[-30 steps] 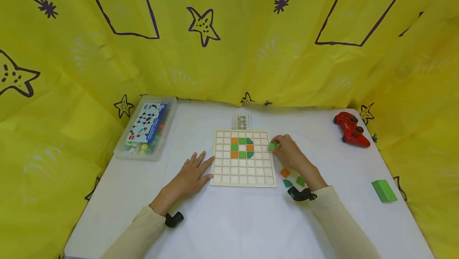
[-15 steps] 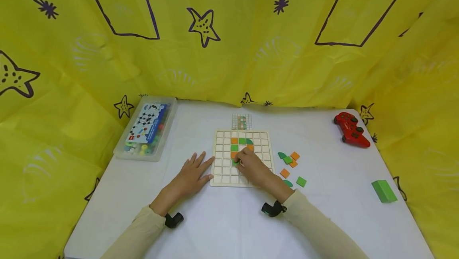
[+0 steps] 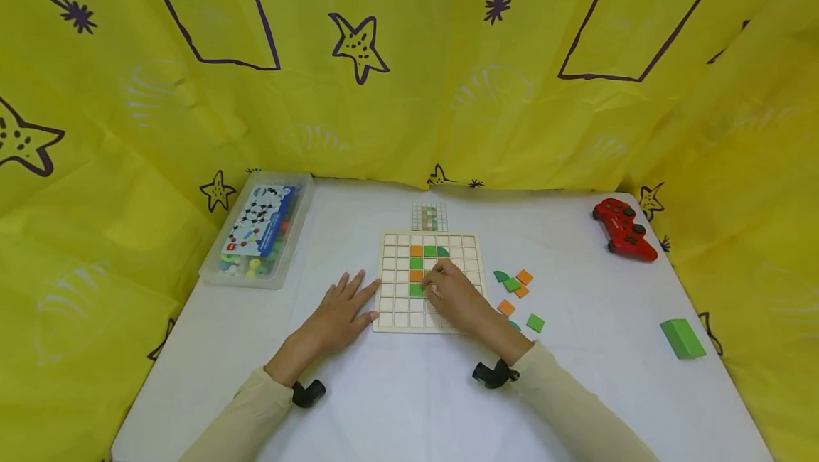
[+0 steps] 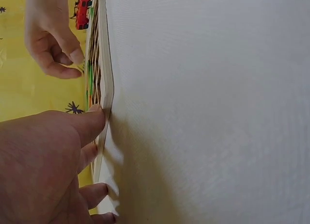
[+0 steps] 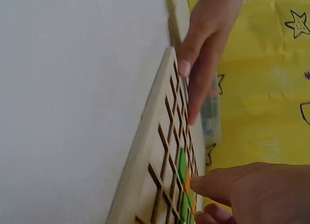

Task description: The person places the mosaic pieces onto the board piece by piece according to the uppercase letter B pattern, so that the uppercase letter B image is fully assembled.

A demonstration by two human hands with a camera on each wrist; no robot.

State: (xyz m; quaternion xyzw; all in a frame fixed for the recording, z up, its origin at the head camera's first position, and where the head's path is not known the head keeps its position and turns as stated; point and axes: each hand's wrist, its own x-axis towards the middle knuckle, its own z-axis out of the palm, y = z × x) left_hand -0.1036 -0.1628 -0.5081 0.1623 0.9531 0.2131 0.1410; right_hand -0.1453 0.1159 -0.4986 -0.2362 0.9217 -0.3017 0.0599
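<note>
A wooden grid board point(image 3: 397, 305) lies on the white table, with orange and green tiles forming a pattern in its cells. My right hand point(image 3: 459, 300) hovers over the middle of the board, covering part of that pattern. In the left wrist view, its thumb and forefinger stand apart with nothing between them. Left of those fingertips, a green square tile point(image 3: 416, 291) sits in the cell below an orange square tile point(image 3: 416, 276). My left hand point(image 3: 339, 313), fingers spread, rests on the table and touches the board's left edge with its thumb point(image 4: 89, 124) and forefinger.
Behind the board lies a small pattern card point(image 3: 429, 217). Loose tiles, among them an orange square point(image 3: 506, 308) and a green square point(image 3: 535, 323), lie right of it. A clear plastic box point(image 3: 256, 229) stands left, a red game controller point(image 3: 624, 229) and green block point(image 3: 682, 338) right.
My right hand carried a green square tile leftward from beside the board, set it in a cell below the orange tile, and let go, shifting slightly right. My left hand stayed put.
</note>
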